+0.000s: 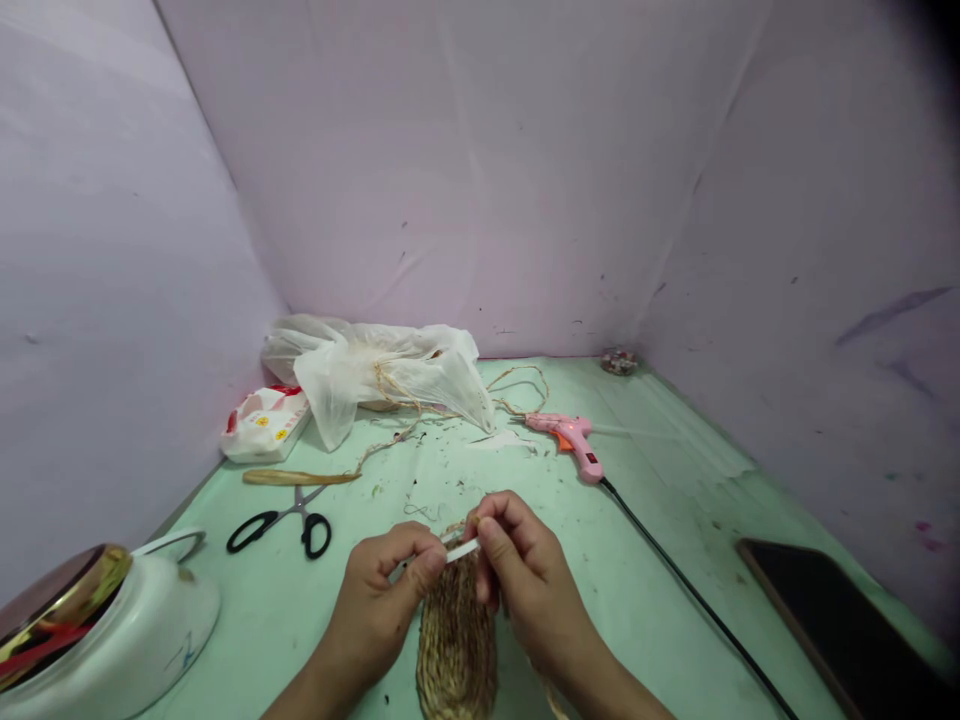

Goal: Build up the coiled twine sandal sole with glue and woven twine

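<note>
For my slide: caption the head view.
Left hand and right hand hold a white strip over braided fibre, scissors and glue gun beyond.

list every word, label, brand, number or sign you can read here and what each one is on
No text reads clearly.
Packet: red and yellow print, too small to read.
Glue gun: any marking on its switch is too small to read.
White base: blue mark, perhaps "2" or "Z", unclear.
</note>
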Tool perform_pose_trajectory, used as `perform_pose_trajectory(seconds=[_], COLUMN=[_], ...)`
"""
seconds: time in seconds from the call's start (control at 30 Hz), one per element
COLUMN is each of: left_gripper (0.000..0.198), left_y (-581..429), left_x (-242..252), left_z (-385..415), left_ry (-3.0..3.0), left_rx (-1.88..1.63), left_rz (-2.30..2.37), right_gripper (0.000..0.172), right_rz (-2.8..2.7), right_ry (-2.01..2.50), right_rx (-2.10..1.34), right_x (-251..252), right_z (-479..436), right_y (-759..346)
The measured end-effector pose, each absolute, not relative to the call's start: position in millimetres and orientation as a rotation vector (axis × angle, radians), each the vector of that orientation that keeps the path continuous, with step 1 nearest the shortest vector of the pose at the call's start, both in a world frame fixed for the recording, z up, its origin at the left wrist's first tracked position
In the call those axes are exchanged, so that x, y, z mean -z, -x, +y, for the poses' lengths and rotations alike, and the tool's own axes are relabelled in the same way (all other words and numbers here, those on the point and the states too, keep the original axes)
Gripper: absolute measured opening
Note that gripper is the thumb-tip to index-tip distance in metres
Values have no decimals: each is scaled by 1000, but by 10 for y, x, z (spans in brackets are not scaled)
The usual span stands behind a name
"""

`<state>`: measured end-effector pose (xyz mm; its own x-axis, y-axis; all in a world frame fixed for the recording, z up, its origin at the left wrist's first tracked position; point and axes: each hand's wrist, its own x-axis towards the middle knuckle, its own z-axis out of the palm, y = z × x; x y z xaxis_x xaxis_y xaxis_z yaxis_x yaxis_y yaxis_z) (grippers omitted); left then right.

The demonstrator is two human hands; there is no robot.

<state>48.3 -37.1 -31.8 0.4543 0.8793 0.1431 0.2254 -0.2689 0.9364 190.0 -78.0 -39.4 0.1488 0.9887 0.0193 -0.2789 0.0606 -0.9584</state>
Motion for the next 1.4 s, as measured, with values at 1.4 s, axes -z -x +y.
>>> perform_pose_trajectory(seconds=[1.4], left_gripper=[18], left_y=[-449], left_x=[307], left_z=[-348], left_ry=[-1836], left_rx=[-873], left_rz=[1033], right_gripper=[24], right_rz=[-747], right_ry=[1044], right_rx=[-1206], right_x=[508], right_z=[-709], right_y=[-1955])
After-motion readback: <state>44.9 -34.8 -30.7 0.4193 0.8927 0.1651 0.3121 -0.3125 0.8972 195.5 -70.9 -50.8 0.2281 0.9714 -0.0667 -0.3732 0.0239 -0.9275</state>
